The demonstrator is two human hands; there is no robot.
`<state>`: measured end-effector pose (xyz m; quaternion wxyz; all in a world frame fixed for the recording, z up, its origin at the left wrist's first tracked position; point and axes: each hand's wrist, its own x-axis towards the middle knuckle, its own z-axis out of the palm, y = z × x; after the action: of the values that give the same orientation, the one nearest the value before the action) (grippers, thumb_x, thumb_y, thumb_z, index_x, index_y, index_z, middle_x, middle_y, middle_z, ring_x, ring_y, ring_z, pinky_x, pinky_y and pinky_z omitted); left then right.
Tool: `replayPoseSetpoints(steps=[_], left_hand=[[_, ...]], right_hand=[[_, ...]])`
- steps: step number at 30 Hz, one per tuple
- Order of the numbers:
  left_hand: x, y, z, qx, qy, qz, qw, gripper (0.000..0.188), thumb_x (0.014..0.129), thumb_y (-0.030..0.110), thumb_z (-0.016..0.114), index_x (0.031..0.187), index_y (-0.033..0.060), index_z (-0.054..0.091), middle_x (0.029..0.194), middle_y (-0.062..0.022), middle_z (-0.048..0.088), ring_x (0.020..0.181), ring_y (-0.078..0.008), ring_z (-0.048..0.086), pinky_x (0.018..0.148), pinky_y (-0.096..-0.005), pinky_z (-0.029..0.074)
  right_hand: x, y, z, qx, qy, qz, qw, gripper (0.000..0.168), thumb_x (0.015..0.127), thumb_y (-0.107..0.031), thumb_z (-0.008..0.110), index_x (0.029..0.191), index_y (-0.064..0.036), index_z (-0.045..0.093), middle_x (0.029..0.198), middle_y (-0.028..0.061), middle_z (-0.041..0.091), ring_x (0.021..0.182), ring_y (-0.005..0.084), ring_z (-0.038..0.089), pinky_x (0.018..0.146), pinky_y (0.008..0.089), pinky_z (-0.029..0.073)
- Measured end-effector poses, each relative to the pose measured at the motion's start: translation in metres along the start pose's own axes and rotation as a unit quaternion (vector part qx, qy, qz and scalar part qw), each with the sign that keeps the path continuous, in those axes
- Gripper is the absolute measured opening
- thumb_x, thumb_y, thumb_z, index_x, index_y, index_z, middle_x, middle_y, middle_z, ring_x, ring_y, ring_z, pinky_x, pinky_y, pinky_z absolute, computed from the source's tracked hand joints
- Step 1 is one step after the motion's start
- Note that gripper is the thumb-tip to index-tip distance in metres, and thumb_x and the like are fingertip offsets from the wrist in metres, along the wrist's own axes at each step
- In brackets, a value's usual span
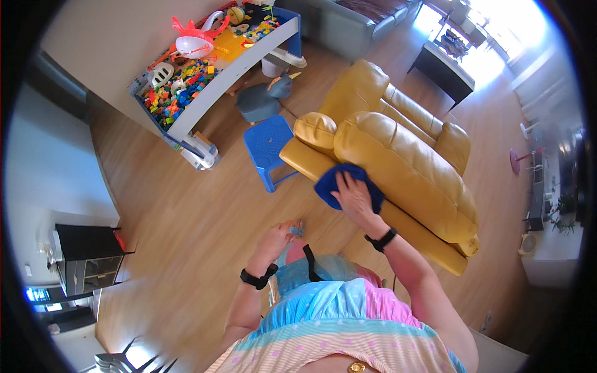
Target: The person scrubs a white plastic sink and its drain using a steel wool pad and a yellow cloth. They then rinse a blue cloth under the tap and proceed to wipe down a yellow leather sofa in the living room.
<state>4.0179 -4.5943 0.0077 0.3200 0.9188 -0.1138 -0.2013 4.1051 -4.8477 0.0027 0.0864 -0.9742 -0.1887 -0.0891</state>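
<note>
A dark blue cloth (329, 185) lies under my right hand (355, 198), which presses it flat against the back of a yellow leather armchair (396, 149). The cloth spreads out past my fingers on both sides. My left hand (275, 238) hangs in front of my body above the floor, its fingers loosely bent; I see nothing held in it. Each wrist wears a black band. Beside the armchair stands a blue plastic stool (269, 142).
A play table (233, 70) holds many toy bricks and a red and white inflatable toy (195, 44). A grey animal-shaped seat (259, 100) stands near the stool. Farther off are a grey sofa (336, 30), a dark coffee table (440, 72) and a black cabinet (86, 245).
</note>
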Motion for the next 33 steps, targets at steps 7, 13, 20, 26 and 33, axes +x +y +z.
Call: replayPoseSetpoints(steps=[7, 13, 20, 26, 33], left_hand=[[0.005, -0.048, -0.034, 0.065, 0.007, 0.028, 0.997, 0.037, 0.085, 0.018, 0.057, 0.119, 0.0044, 0.05, 0.101, -0.0189, 0.062, 0.092, -0.0355, 0.059, 0.077, -0.0434, 0.048], [0.015, -0.03, -0.052, 0.111, -0.041, 0.048, 0.992, 0.036, 0.084, 0.017, 0.058, 0.117, 0.004, 0.051, 0.1, -0.0188, 0.062, 0.092, -0.0347, 0.059, 0.077, -0.0434, 0.048], [0.017, -0.002, -0.041, 0.116, -0.024, 0.074, 0.99, 0.036, 0.083, 0.016, 0.059, 0.116, 0.0048, 0.053, 0.097, -0.0204, 0.062, 0.09, -0.0365, 0.06, 0.076, -0.0437, 0.049], [0.006, -0.005, 0.006, 0.071, -0.031, 0.099, 0.992, 0.036, 0.083, 0.015, 0.059, 0.117, 0.0043, 0.053, 0.1, -0.0217, 0.061, 0.091, -0.038, 0.059, 0.078, -0.0438, 0.048], [-0.005, 0.041, 0.039, 0.082, -0.038, 0.095, 0.991, 0.036, 0.084, 0.015, 0.058, 0.118, 0.004, 0.053, 0.101, -0.0233, 0.06, 0.092, -0.0395, 0.058, 0.077, -0.0452, 0.048]], right_hand=[[0.139, -0.058, 0.034, 0.099, 0.079, -0.011, 0.992, 0.045, 0.081, -0.037, 0.061, 0.106, -0.001, 0.052, 0.092, 0.0167, 0.059, 0.085, 0.0322, 0.056, 0.077, 0.0417, 0.043], [0.132, -0.056, 0.032, 0.108, 0.042, 0.033, 0.993, 0.039, 0.082, -0.041, 0.06, 0.086, -0.002, 0.054, 0.085, 0.0164, 0.061, 0.085, 0.0305, 0.057, 0.076, 0.0399, 0.044], [0.061, -0.022, 0.015, 0.069, 0.054, 0.086, 0.992, 0.041, 0.082, -0.039, 0.059, 0.093, 0.0, 0.058, 0.086, 0.0163, 0.062, 0.084, 0.0299, 0.058, 0.077, 0.0386, 0.046], [-0.018, 0.02, -0.013, 0.06, 0.002, 0.123, 0.991, 0.046, 0.085, -0.041, 0.056, 0.103, 0.001, 0.057, 0.086, 0.0172, 0.062, 0.085, 0.0308, 0.057, 0.079, 0.0395, 0.044], [-0.135, 0.083, -0.054, 0.052, 0.052, 0.183, 0.98, 0.044, 0.084, -0.043, 0.056, 0.102, -0.004, 0.061, 0.085, 0.0154, 0.063, 0.085, 0.0295, 0.059, 0.077, 0.0405, 0.045]])
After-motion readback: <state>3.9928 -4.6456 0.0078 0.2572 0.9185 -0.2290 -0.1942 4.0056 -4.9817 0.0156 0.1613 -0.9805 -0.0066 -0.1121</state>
